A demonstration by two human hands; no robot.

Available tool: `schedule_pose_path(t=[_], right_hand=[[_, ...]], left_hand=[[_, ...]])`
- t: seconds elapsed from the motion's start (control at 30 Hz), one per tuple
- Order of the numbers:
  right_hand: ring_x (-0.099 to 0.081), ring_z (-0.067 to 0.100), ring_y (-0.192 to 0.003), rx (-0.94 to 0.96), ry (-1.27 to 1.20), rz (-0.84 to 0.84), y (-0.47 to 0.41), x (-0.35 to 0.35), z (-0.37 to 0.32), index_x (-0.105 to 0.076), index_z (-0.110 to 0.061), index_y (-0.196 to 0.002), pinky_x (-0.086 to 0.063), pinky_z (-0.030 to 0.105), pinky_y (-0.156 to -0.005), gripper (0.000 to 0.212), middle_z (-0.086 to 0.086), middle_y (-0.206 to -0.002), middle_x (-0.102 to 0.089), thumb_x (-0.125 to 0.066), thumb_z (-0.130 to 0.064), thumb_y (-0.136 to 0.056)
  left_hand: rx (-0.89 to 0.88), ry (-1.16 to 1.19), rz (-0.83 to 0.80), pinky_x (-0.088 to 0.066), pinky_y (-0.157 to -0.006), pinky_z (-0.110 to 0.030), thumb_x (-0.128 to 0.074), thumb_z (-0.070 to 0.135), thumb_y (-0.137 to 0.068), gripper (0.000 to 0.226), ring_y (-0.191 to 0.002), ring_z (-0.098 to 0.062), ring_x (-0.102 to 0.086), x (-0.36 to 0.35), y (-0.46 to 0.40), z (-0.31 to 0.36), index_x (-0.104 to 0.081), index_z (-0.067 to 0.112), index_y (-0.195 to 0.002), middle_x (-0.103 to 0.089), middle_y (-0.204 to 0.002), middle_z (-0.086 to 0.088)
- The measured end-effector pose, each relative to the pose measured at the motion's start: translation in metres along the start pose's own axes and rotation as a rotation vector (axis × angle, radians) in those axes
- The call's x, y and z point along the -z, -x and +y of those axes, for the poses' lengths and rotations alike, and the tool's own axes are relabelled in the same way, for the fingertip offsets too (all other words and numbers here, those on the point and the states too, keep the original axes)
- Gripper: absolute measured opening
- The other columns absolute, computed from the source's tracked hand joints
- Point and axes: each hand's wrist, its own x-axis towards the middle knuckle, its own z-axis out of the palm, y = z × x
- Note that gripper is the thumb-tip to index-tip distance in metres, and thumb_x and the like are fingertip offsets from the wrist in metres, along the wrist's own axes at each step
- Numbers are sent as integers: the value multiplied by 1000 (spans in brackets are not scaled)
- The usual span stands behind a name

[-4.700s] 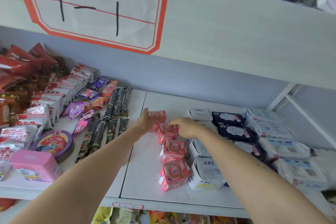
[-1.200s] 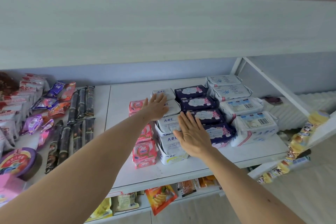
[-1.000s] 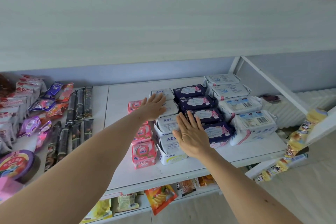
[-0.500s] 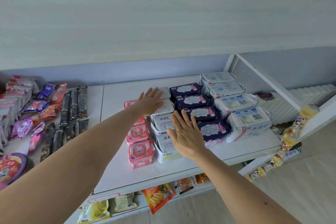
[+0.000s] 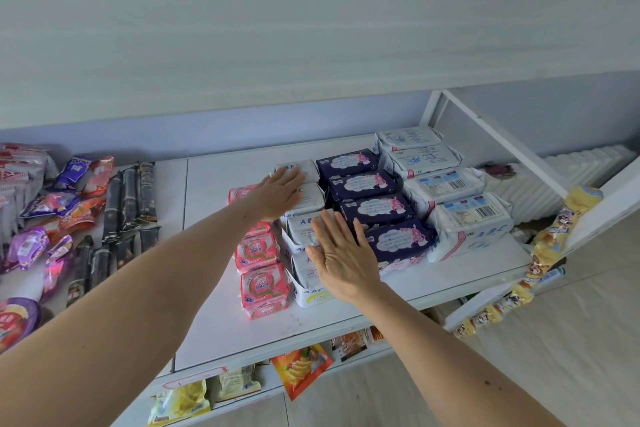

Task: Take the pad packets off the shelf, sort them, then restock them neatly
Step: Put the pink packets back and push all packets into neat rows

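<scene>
Pad packets lie in four rows on the white shelf (image 5: 221, 315): pink packets (image 5: 263, 284), white ABC packets (image 5: 311, 291), dark purple packets (image 5: 377, 208) and white barcode packets (image 5: 467, 218). My left hand (image 5: 277, 196) rests flat, fingers straight, on the far ABC packets. My right hand (image 5: 341, 256) lies flat with spread fingers on the near ABC packets. Neither hand grips anything.
Snack packets (image 5: 69, 204) and dark bars (image 5: 128, 204) fill the shelf's left section. A white shelf bracket (image 5: 502, 146) slants at the right end. Snack strips (image 5: 540, 253) hang at the right. A lower shelf holds chip bags (image 5: 301, 369).
Earlier my hands were placing pink packets; both then moved to lie flat on the ABC row. Over the last second they stay there while my view drifts slightly.
</scene>
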Motion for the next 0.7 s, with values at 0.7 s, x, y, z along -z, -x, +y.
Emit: schedule_pose_path(t=[0.7], right_hand=[[7, 17, -148, -165, -7, 75, 16, 25, 56, -2, -22, -153, 7, 38, -119, 86, -2, -161, 2, 16, -65, -81]], left_hand=[[-41, 29, 46, 3, -117, -42, -23, 50, -99, 67, -146, -21, 14, 26, -16, 46, 1, 17, -152, 15, -158, -2]])
